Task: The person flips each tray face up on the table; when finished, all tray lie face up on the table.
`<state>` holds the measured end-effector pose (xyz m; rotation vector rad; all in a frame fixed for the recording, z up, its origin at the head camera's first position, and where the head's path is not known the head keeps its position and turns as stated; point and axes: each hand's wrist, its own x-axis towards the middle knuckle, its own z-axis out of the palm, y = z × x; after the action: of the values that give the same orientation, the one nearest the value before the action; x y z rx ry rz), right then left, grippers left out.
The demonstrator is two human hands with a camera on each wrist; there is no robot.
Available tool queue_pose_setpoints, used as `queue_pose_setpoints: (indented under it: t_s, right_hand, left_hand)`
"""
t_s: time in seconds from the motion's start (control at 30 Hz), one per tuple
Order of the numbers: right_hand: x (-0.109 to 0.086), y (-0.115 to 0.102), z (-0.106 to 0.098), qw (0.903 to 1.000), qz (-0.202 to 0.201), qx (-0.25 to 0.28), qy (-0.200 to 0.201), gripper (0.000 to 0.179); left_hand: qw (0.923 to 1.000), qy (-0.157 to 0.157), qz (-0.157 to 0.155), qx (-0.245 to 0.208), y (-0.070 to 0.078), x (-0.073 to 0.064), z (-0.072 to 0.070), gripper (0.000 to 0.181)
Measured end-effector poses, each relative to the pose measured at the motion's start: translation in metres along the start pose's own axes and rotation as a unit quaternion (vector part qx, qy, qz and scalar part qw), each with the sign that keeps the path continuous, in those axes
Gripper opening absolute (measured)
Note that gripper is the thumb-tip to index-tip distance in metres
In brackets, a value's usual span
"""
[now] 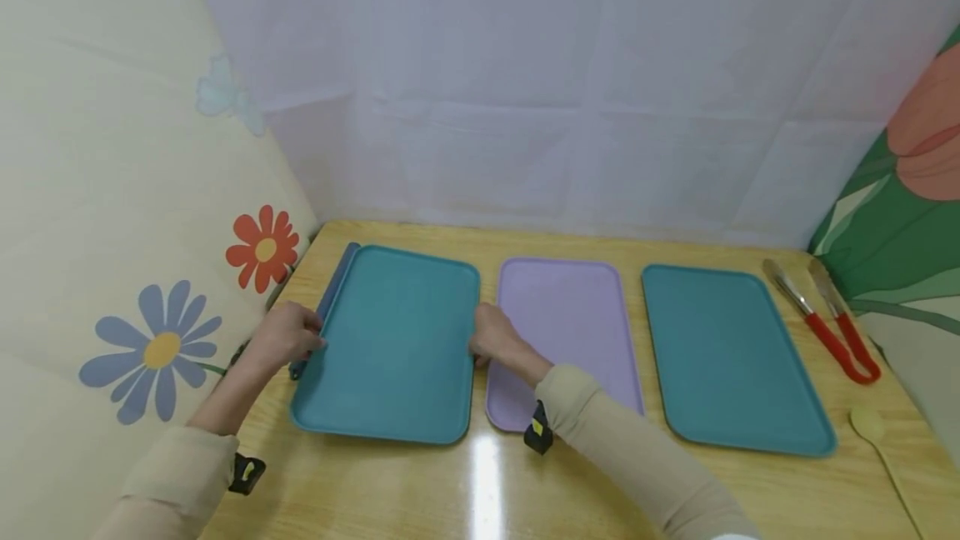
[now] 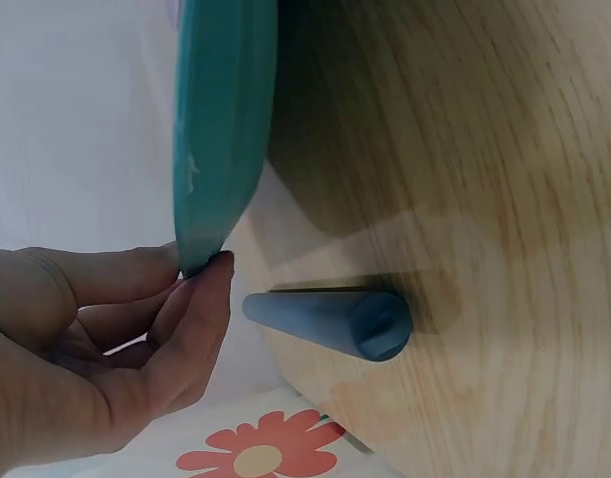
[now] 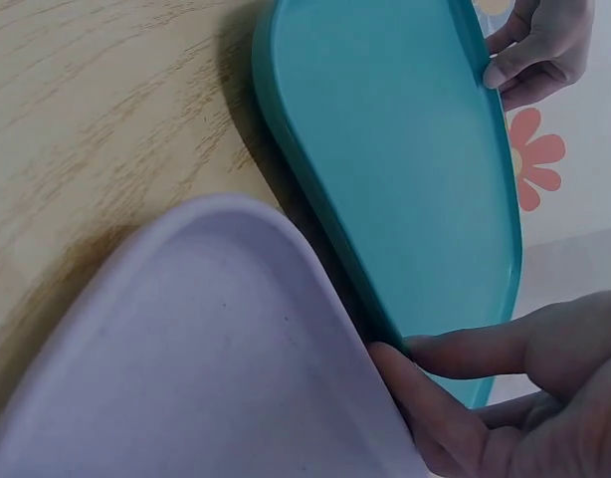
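Note:
A teal tray (image 1: 390, 344) is held between my two hands on the left of the table. My left hand (image 1: 283, 336) pinches its left rim between thumb and fingers; in the left wrist view that edge of the tray (image 2: 221, 129) is raised off the wood. On the opposite rim, my right hand (image 1: 498, 336) grips with thumb and fingertips, as the right wrist view shows. A lilac tray (image 1: 566, 315) lies right beside my right hand, partly hidden under the forearm. Left of the teal tray lies a smooth blue rod (image 2: 330, 321), partly covered in the head view.
A second teal tray (image 1: 735, 357) lies flat to the right of the lilac one. Red-handled tongs (image 1: 840, 340) and a pale yellow spoon (image 1: 868, 425) are at the far right. Cloth hangings border the wooden table (image 1: 360, 482) behind and at both sides.

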<state>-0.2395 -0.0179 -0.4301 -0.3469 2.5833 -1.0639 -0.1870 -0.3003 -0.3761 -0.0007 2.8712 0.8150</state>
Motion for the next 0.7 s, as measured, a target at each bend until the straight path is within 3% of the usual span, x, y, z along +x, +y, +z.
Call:
queue_pose_setpoints:
  t_s: [0.17,0.33,0.5,0.7]
  right_hand:
    - [0.001,-0.001,0.0,0.9998,0.003,-0.016,0.007,0.021]
    - [0.002,-0.001,0.001,0.9995,0.014,-0.028,0.01,0.019]
    - [0.003,-0.002,0.0,0.9995,0.018,-0.023,0.008,0.019]
    - [0.002,-0.002,-0.001,0.9995,0.018,-0.026,0.004,0.018]
  left_hand:
    - [0.9998,-0.001,-0.011,0.018,-0.001,0.003,0.004,0.006]
    - [0.9991,0.013,0.016,0.037,-0.004,0.008,0.01,0.031]
    - [0.9982,0.026,0.029,0.045,-0.01,0.015,0.017,0.024]
    - [0.9974,0.039,0.035,0.049,-0.017,0.018,0.024,0.031]
